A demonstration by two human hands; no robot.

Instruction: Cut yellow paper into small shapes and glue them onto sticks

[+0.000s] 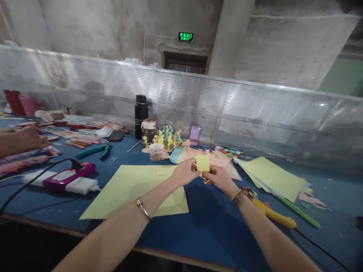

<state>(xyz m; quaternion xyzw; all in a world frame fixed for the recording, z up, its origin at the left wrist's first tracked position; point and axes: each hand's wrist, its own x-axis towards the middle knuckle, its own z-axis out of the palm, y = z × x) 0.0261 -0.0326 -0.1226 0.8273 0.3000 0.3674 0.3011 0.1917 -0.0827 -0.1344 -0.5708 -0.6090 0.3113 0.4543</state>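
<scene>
Between the left hand (184,172) and right hand (217,177), a pale yellow paper square (203,163) shows. Left of them lies a yellow-green paper sheet (124,192) on a deep blue table mat (210,234). Right of the right hand sits a bright yellow tool handle (272,213). Ahead stands a silver panel (227,113) patterned with rows of small dots.

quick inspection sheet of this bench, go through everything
surface: blue-topped workbench, paper scraps scattered across it.
job's things: small pale yellow paper square held up; larger pale yellow paper sheet lying below it.
clutter: black insulated bottle, green-handled pliers, stack of coloured paper.
hands: left hand and right hand both hold the square; a co-worker's hand at far left.
cables: black cable near white power strip.
surroundings: perforated metal screen, green exit sign, concrete walls.
</scene>
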